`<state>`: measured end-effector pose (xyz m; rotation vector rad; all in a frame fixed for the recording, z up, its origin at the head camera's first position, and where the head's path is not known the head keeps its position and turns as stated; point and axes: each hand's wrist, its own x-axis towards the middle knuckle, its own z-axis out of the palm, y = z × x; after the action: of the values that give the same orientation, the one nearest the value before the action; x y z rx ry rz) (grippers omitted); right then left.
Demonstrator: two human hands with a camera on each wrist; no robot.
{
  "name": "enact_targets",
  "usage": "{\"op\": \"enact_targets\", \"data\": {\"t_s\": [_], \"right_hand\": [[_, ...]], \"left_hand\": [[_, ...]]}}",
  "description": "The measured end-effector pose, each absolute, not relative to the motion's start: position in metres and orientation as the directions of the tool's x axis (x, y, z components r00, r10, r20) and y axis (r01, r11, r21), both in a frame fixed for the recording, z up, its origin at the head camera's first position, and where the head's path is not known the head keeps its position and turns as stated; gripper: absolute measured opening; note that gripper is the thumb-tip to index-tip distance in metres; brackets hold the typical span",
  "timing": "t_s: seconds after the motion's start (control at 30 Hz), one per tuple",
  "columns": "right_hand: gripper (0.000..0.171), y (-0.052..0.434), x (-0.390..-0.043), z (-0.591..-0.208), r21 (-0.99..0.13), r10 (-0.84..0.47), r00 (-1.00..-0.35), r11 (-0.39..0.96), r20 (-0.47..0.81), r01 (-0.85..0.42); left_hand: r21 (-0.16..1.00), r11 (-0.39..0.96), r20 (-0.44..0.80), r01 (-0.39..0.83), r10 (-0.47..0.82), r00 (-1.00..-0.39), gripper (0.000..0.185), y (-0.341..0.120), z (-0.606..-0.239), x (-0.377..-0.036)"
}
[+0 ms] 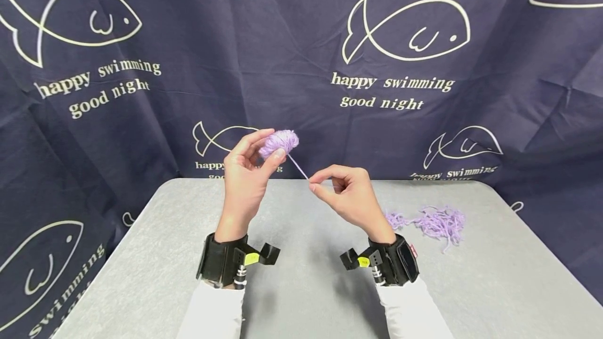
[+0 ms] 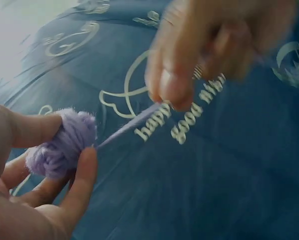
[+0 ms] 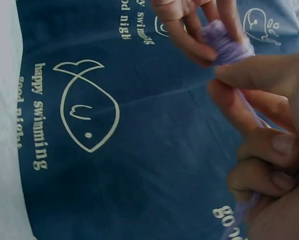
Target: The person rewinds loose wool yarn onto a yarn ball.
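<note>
A small wound ball of lilac yarn [image 1: 281,142] is held up over the table by my left hand [image 1: 247,174], thumb on one side and fingers on the other. From the ball a single strand [image 1: 298,166] runs taut, down and to the right, to my right hand [image 1: 349,192]. There the thumb and index finger pinch it. In the left wrist view the ball [image 2: 64,142] shows its wound layers between the fingertips. More lilac yarn [image 3: 247,205] passes under the curled lower fingers of the right hand in the right wrist view.
A loose, tangled heap of lilac yarn [image 1: 440,225] lies on the grey table [image 1: 301,297], right of the right wrist. Behind the table's far edge hangs a dark blue cloth [image 1: 301,67] printed with white fish and lettering. Each wrist wears a black camera strap [image 1: 221,260].
</note>
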<state>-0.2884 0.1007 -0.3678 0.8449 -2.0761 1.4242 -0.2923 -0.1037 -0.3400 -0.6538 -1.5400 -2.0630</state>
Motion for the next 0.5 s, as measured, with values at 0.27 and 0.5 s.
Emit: {"op": "enact_targets", "data": {"t_s": [0.27, 0.5], "right_hand": [[0.014, 0.108, -0.280, -0.358, -0.592, -0.261, -0.649, 0.268, 0.714, -0.760], [0.011, 0.119, -0.282, -0.355, -0.668, -0.177, -0.675, 0.108, 0.716, -0.736]], "left_hand": [[0.704, 0.128, 0.704, 0.699, 0.001, -0.710, 0.032, -0.102, -0.349, -0.297], [0.621, 0.304, 0.681, 0.722, 0.247, -0.689, 0.028, -0.105, -0.355, -0.296]]}}
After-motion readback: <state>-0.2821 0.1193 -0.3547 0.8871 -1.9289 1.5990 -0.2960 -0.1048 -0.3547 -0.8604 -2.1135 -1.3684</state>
